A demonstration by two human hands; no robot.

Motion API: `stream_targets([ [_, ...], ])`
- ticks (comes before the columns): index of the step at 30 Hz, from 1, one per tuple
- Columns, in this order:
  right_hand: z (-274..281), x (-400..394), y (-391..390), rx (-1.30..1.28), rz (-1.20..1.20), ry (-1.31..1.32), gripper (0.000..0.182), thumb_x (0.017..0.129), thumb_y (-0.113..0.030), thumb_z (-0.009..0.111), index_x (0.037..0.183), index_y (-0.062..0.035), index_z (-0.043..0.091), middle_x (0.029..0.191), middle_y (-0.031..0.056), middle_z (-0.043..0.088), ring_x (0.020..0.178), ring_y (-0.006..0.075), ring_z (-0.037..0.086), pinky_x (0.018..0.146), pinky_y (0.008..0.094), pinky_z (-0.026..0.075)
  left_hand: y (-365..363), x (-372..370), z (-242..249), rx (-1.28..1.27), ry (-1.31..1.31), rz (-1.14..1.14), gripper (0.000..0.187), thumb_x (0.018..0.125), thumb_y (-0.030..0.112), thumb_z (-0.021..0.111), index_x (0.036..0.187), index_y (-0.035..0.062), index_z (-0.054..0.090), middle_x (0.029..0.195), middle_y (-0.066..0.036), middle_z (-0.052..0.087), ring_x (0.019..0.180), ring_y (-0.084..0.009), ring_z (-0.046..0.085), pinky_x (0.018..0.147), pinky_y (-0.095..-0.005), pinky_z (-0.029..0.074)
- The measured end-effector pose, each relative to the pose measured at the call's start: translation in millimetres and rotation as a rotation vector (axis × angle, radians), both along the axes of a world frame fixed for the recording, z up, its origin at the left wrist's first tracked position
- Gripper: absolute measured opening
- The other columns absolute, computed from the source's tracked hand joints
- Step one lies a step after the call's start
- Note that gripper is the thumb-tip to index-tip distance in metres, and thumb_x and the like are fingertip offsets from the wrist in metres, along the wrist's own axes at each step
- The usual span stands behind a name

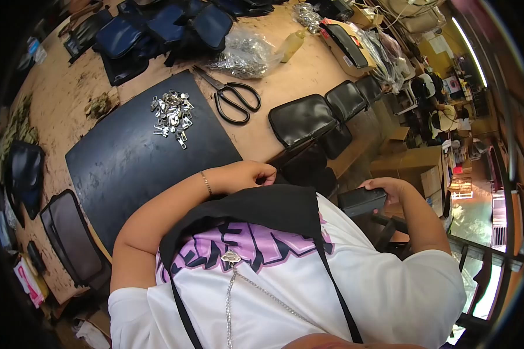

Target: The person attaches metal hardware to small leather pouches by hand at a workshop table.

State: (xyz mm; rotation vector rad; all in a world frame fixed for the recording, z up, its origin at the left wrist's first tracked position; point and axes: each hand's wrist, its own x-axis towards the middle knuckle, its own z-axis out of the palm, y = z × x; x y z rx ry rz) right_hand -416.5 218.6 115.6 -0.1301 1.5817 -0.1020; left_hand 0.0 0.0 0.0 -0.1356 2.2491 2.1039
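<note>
Black pouch sat clamped in the right hand just off the bench's near edge, while the left hand curled shut at the top of the black fabric on the person's chest. Sliders lay piled on the dark mat, scissors beside it. Working well here probably meant keeping the pouch steady and the fabric edge pinched taut.
</note>
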Motion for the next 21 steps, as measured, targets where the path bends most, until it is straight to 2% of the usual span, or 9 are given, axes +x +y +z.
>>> stream_targets([
  [2, 5.8, 9.0, -4.2, -0.063, 0.1, -0.049, 0.051, 0.095, -0.04, 0.059, 0.139, -0.016, 0.05, 0.106, 0.0108, 0.072, 0.072, 0.0216, 0.074, 0.035, 0.0229, 0.037, -0.5, 4.1, 2.7, 0.025, -0.019, 0.003, 0.024, 0.089, 0.02, 0.07, 0.086, 0.0073, 0.05, 0.079, 0.002, 0.051, 0.074, -0.0066, 0.045, 0.065, -0.0262, 0.04],
  [5, 25.3, 17.5, -17.1, 0.029, 0.072, -0.023, 0.048, 0.09, -0.033, 0.067, 0.131, -0.0117, 0.055, 0.109, 0.0125, 0.07, 0.071, 0.0273, 0.072, 0.056, 0.0358, 0.058, 2.9, -1.0, 6.7, 0.06, -0.037, 0.0, 0.025, 0.09, 0.02, 0.07, 0.085, 0.0071, 0.05, 0.079, 0.004, 0.05, 0.075, -0.0048, 0.044, 0.065, -0.0248, 0.04],
  [6, 27.2, 20.5, -19.8, 0.028, 0.084, -0.008, 0.046, 0.09, -0.034, 0.067, 0.13, -0.0128, 0.057, 0.106, 0.0104, 0.07, 0.065, 0.0248, 0.07, 0.053, 0.0348, 0.056, 1.9, -1.1, 5.2, 0.071, -0.036, -0.002, 0.025, 0.09, 0.02, 0.07, 0.085, 0.007, 0.05, 0.079, 0.004, 0.05, 0.076, -0.0043, 0.045, 0.066, -0.0245, 0.041],
  [9, 24.2, 11.6, -18.5, 0.078, 0.199, 0.043, 0.043, 0.097, -0.041, 0.059, 0.133, -0.0175, 0.055, 0.103, 0.0057, 0.07, 0.069, 0.0142, 0.069, 0.039, 0.0248, 0.047, 2.6, -2.2, 0.6, 0.094, -0.034, -0.006, 0.025, 0.091, 0.018, 0.07, 0.085, 0.0064, 0.049, 0.079, 0.005, 0.051, 0.077, -0.0033, 0.045, 0.066, -0.0239, 0.042],
  [12, 24.1, 15.6, -16.3, 0.103, 0.242, 0.007, 0.041, 0.097, -0.039, 0.062, 0.132, -0.0181, 0.057, 0.109, 0.0017, 0.068, 0.084, 0.0114, 0.068, 0.058, 0.028, 0.055, 2.3, -2.5, -2.0, 0.092, -0.026, -0.008, 0.025, 0.092, 0.017, 0.07, 0.085, 0.006, 0.049, 0.079, 0.005, 0.051, 0.078, -0.0032, 0.045, 0.066, -0.0237, 0.042],
  [15, 10.3, 16.0, -2.5, 0.039, 0.152, 0.006, 0.042, 0.096, -0.037, 0.064, 0.133, -0.0172, 0.057, 0.117, -0.0002, 0.065, 0.102, 0.0103, 0.064, 0.085, 0.0314, 0.053, 1.9, -3.7, -8.7, 0.127, -0.009, -0.008, 0.025, 0.092, 0.018, 0.07, 0.085, 0.0061, 0.05, 0.079, 0.005, 0.051, 0.077, -0.003, 0.046, 0.065, -0.0237, 0.042],
  [16, 14.1, 19.5, -1.7, 0.046, 0.096, -0.063, 0.045, 0.096, -0.032, 0.065, 0.136, -0.0145, 0.055, 0.122, -0.0002, 0.064, 0.116, 0.0101, 0.058, 0.101, 0.0328, 0.044, 1.9, -4.0, -10.5, 0.149, -0.01, -0.01, 0.025, 0.092, 0.019, 0.07, 0.085, 0.0062, 0.05, 0.079, 0.005, 0.052, 0.077, -0.0029, 0.046, 0.065, -0.0237, 0.042],
  [19, 8.8, 23.7, 8.7, 0.051, 0.011, -0.134, 0.048, 0.095, -0.027, 0.067, 0.138, -0.0111, 0.053, 0.125, 0.0018, 0.063, 0.116, 0.0127, 0.059, 0.102, 0.0343, 0.045, 0.2, -3.5, -6.1, 0.154, -0.008, -0.014, 0.024, 0.092, 0.02, 0.069, 0.084, 0.0063, 0.05, 0.079, 0.005, 0.052, 0.075, -0.0027, 0.046, 0.065, -0.0238, 0.042],
  [21, 0.1, 27.4, 13.9, 0.102, -0.009, -0.238, 0.055, 0.092, -0.017, 0.068, 0.142, -0.0091, 0.047, 0.13, 0.0042, 0.059, 0.118, 0.0164, 0.058, 0.103, 0.038, 0.044, -0.6, -3.0, -3.5, 0.13, 0.001, -0.013, 0.024, 0.092, 0.02, 0.069, 0.084, 0.0065, 0.051, 0.078, 0.005, 0.052, 0.074, -0.0029, 0.046, 0.064, -0.024, 0.041],
])
